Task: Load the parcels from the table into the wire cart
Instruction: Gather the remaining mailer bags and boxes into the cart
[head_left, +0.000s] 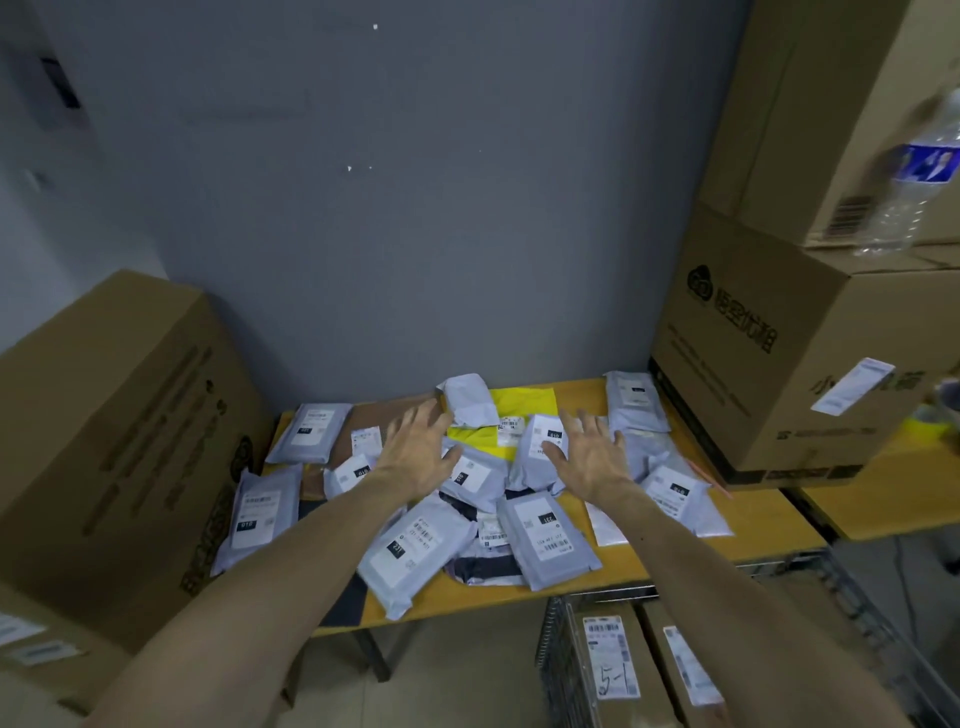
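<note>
One large cardboard box (119, 441) stands against the table's (769, 525) left end, and it rises well above the tabletop. Next to it, at the table's left end, we see the first of the grey parcels (410, 551), flat bags with white labels, and they run in a loose overlapping heap across nearly the whole tabletop. Over the middle of the table the left hand (415, 452) reaches in palm down with its fingers straight and spread, holding nothing. We cannot tell whether it touches the bags under it. Just to its right, toward the table's far edge, a yellow parcel (519, 402) shows between the grey ones. The right hand (592, 457) hovers over the table's right half, also palm down with its fingers fanned apart and nothing in them. Below the table's near right corner stands the wire cart (553, 654), which holds two labelled brown cartons (597, 691) side by side. A stack of big boxes (779, 364) sits on and beyond the table's right end, and a clear water bottle (914, 171) stands on a ledge of that stack, high above the tabletop.
</note>
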